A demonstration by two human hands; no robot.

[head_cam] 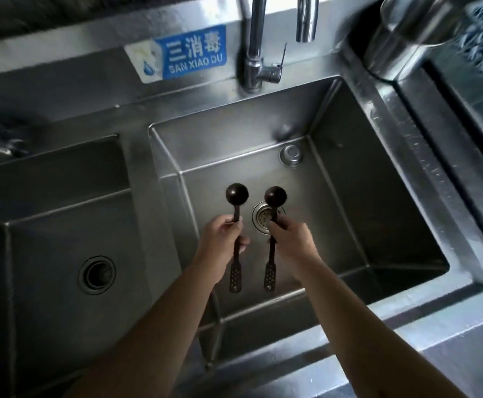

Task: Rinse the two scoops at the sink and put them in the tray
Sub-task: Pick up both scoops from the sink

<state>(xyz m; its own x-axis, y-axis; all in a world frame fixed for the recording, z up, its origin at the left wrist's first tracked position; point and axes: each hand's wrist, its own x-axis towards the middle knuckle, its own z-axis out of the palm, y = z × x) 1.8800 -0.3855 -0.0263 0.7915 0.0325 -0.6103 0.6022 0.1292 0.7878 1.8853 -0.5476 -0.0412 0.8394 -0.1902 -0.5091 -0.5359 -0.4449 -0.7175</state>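
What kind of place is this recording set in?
Probably a commercial kitchen's wash station: stainless steel multi-basin sink, a blue disinfection label on the backsplash, and a tall faucet.

A blue and white sticker (182,54) reading "SAN XIAO DU" is stuck on the steel back wall, far left of centre. Just right of it stands a chrome faucet (254,53) with a small lever, and a second chrome spout (307,18) hangs beside that. A round overflow fitting (291,155) sits on the far wall of the middle basin. To the left lies a second basin (47,196) with its own open drain (97,274). At far right stands a blurred steel canister (401,38).
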